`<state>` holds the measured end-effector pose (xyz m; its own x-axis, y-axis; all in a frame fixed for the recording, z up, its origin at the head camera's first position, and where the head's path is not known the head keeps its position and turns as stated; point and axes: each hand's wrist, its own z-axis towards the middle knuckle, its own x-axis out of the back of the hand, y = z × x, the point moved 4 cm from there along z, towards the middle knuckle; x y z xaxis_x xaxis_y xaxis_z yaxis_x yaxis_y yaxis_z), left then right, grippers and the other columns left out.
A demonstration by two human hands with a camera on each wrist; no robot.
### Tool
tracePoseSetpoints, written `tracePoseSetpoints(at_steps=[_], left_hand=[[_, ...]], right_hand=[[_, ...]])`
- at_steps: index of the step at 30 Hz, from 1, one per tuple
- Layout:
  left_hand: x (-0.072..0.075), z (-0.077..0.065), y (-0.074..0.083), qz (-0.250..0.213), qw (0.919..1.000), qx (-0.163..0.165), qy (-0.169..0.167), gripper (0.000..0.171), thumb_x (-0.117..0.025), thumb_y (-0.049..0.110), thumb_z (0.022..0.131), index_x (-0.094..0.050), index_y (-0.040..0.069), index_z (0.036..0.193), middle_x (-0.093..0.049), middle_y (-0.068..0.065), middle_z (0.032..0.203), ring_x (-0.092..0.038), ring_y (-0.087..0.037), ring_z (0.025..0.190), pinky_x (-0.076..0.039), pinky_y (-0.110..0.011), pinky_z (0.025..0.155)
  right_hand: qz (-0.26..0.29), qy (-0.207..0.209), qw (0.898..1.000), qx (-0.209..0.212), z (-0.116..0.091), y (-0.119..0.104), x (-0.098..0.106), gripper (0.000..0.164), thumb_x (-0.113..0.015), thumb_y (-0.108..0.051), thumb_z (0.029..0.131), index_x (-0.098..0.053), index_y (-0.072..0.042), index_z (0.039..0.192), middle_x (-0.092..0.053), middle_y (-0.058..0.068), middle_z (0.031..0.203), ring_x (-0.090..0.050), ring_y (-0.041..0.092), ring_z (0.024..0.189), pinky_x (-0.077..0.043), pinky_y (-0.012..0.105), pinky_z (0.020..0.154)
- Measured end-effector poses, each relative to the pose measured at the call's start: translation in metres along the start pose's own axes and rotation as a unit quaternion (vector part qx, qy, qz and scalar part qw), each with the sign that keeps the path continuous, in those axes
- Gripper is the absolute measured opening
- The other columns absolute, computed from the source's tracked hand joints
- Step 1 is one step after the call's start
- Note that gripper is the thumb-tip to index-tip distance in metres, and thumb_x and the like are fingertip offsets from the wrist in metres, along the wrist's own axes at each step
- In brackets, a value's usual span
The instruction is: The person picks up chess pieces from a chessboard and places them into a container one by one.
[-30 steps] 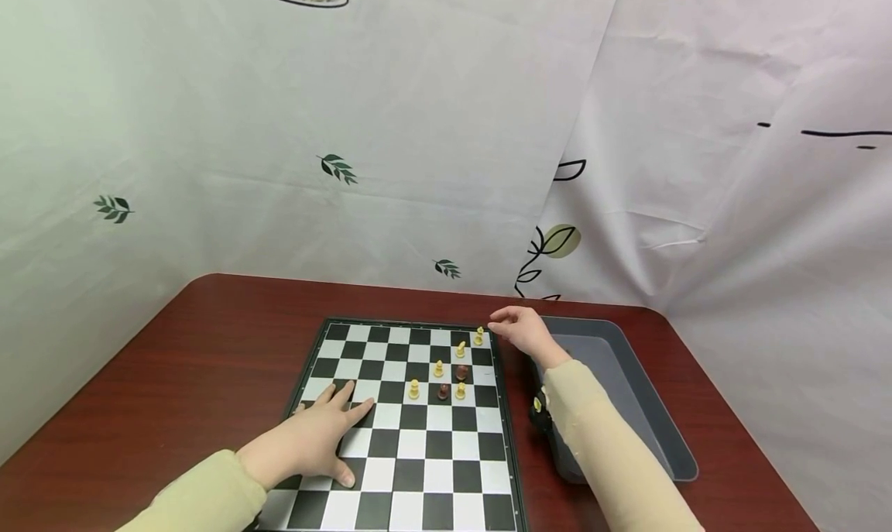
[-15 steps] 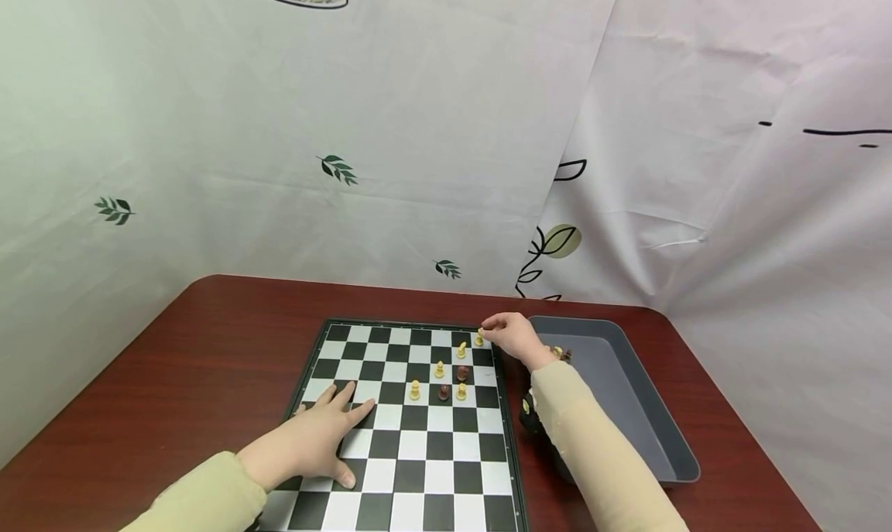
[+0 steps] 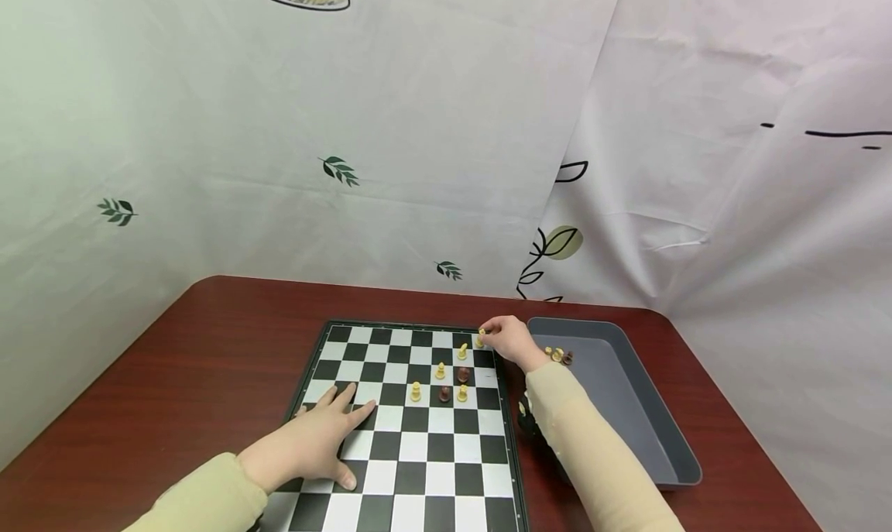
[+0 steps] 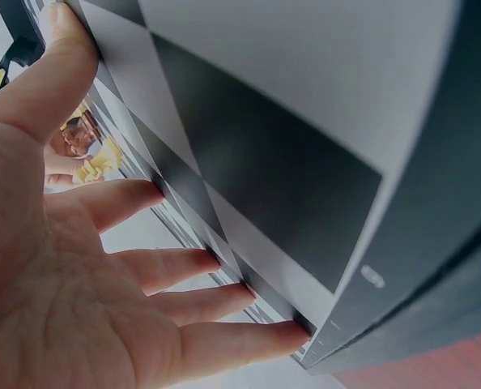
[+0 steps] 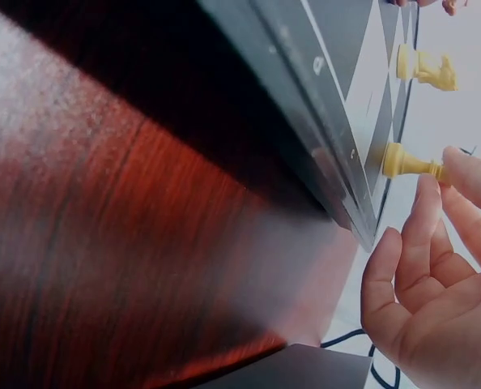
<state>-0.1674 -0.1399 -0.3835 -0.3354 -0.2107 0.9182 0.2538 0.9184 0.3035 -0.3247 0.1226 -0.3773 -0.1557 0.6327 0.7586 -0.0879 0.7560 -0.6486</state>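
My right hand reaches to the board's far right corner. Its thumb and fingertips pinch the top of a yellow chess piece, whose base stands on the corner square; its head is hidden by the fingers. Beside it stands a yellow knight. Nearer on the chessboard are yellow pieces, among them one at the left of the group, and two dark brown pieces, one in front and one behind. My left hand rests with fingers spread on the board's left side.
A grey tray stands right of the board, under my right forearm. Several yellow and brown pieces lie at its left side. The dark red table surrounds the board, and a white patterned cloth hangs behind.
My right hand has moved slightly left and down onto the corner piece and now pinches its top. More of the pieces in the tray show. The left hand stays in place.
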Motion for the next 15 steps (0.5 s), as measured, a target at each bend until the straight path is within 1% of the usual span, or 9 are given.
tracePoseSetpoints(at_steps=[9, 15], left_hand=[[0.0026, 0.0003, 0.001, 0.006, 1.0, 0.0, 0.002, 0.107, -0.085, 0.047, 0.048, -0.047, 0.008, 0.14, -0.032, -0.032, 0.145, -0.027, -0.058, 0.131, -0.029, -0.078, 0.088], [0.0013, 0.0001, 0.0005, -0.001, 1.0, -0.001, -0.002, 0.107, -0.085, 0.047, 0.049, -0.046, 0.009, 0.14, -0.031, -0.031, 0.146, -0.026, -0.058, 0.132, -0.029, -0.077, 0.088]], right_hand=[[-0.003, 0.006, 1.0, 0.003, -0.0001, -0.0005, -0.0007, 0.019, -0.064, -0.014, 0.09, -0.07, -0.002, 0.103, -0.06, 0.008, 0.083, -0.049, 0.017, 0.069, -0.041, 0.028, 0.059], [0.006, 0.005, 1.0, 0.0, -0.0002, 0.0014, -0.0018, 0.016, -0.064, -0.012, 0.089, -0.07, -0.002, 0.1, -0.062, 0.009, 0.083, -0.053, 0.017, 0.069, -0.044, 0.029, 0.06]])
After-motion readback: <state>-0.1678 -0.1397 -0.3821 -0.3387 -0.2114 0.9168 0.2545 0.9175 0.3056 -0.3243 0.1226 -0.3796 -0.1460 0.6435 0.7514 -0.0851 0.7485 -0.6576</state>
